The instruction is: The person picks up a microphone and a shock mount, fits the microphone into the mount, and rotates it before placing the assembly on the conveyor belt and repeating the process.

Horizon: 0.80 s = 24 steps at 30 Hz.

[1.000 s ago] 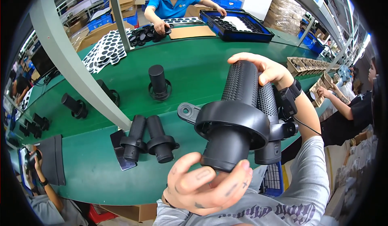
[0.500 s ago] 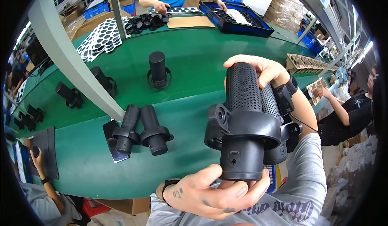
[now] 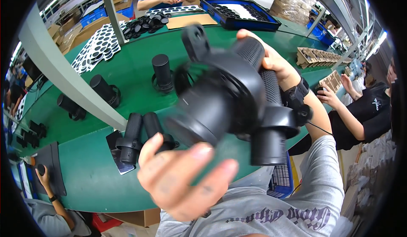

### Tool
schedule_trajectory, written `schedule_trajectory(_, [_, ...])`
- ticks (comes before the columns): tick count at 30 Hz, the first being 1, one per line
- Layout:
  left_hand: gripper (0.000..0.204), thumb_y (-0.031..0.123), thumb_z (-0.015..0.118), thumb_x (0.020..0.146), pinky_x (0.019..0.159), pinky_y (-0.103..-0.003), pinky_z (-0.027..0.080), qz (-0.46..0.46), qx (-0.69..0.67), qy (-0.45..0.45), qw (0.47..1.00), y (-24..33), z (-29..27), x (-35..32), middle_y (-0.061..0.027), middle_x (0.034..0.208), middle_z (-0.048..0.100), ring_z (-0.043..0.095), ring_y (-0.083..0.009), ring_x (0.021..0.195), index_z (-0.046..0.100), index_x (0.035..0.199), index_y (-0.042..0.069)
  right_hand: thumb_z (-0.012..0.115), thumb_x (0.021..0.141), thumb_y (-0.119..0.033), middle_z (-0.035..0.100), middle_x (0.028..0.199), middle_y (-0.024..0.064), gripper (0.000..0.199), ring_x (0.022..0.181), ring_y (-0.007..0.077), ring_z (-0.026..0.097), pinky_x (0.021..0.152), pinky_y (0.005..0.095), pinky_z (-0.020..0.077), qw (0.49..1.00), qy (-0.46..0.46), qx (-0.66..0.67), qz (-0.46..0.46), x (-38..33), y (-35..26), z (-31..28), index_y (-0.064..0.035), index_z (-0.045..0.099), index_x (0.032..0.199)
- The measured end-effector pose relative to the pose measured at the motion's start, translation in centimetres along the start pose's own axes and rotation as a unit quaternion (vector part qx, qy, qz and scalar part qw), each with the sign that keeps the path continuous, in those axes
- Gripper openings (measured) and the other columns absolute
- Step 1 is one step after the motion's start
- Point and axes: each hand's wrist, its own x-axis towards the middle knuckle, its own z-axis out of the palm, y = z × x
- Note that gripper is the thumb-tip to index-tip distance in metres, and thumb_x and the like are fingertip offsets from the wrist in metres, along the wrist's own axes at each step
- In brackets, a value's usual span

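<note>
My right hand is closed round the perforated upper ends of two black microphones with ring mounts. The nearer microphone is tilted, its round base toward the lower left, and blurred by motion. Beside it the other microphone hangs more upright, base down. My left hand, also blurred, has its fingers spread just below the tilted microphone's base and holds nothing. Left of it, a microphone lies next to another microphone, which is partly hidden behind my fingers.
Several black microphones stand on the green table. A grey post rises at its left. Across it are black discs and a blue-black tray. Co-workers' hands work at right, left and the far side.
The nearer microphone has swung from upright to tilted, its base moving up and left. My left hand has let go of its base and moved left, fingers spreading.
</note>
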Motion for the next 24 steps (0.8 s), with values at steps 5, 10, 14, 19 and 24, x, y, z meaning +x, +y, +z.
schedule_trajectory(5, [0.061, 0.038, 0.085, 0.058, 0.067, -0.035, 0.053, -0.126, -0.119, -0.105, 0.979, 1.0, 0.1, -0.5, -0.0093, 0.102, 0.053, 0.056, -0.0209, 0.077, 0.063, 0.107, 0.009, 0.073, 0.079, -0.031, 0.056, 0.116, 0.0122, 0.082, 0.079, 0.0257, 0.067, 0.071, 0.0364, 0.0568, 0.998, 0.04, 0.014, -0.049, 0.5, 0.3, 1.0, -0.01, 0.027, 0.143])
schedule_trajectory(10, [0.065, 0.03, 0.087, 0.055, 0.055, -0.027, 0.051, -0.198, -0.12, -0.138, 0.963, 2.8, 1.7, -0.8, -0.0115, 0.1, 0.051, 0.057, -0.0198, 0.078, 0.059, 0.107, 0.004, 0.073, 0.078, -0.034, 0.05, 0.126, 0.0119, 0.086, 0.102, 0.0228, 0.057, 0.089, 0.0354, 0.0457, 0.997, 0.058, 0.005, -0.051, 0.7, -0.3, 1.9, -0.0087, 0.025, 0.144])
schedule_trajectory(14, [0.06, 0.025, 0.086, 0.057, 0.055, -0.028, 0.053, -0.152, -0.093, -0.137, 0.974, 2.6, 1.3, -0.4, -0.0116, 0.099, 0.051, 0.057, -0.0196, 0.076, 0.061, 0.107, 0.003, 0.075, 0.077, -0.039, 0.047, 0.132, 0.0128, 0.093, 0.112, 0.0219, 0.055, 0.087, 0.0372, 0.0523, 0.999, 0.042, 0.008, -0.022, 0.2, -0.9, 1.9, -0.0075, 0.021, 0.146])
schedule_trajectory(19, [0.06, 0.019, 0.085, 0.05, 0.053, -0.027, 0.051, -0.109, -0.101, -0.141, 0.979, 2.8, 1.2, -0.9, -0.013, 0.101, 0.049, 0.056, -0.02, 0.078, 0.062, 0.104, 0.006, 0.069, 0.083, -0.033, 0.055, 0.119, 0.012, 0.08, 0.082, 0.0243, 0.067, 0.073, 0.0354, 0.0563, 0.996, 0.037, 0.028, -0.073, 0.4, -0.3, 2.4, -0.0106, 0.025, 0.145])
schedule_trajectory(24, [0.056, 0.014, 0.083, 0.053, 0.056, -0.029, 0.053, -0.05, -0.089, -0.159, 0.982, 3.0, 1.0, -1.5, -0.0125, 0.104, 0.05, 0.058, -0.0226, 0.078, 0.065, 0.105, 0.01, 0.073, 0.079, -0.038, 0.05, 0.127, 0.0133, 0.091, 0.103, 0.0208, 0.06, 0.078, 0.0371, 0.0569, 0.999, 0.03, 0.016, -0.022, 0.0, -0.9, 2.3, -0.0088, 0.019, 0.146])
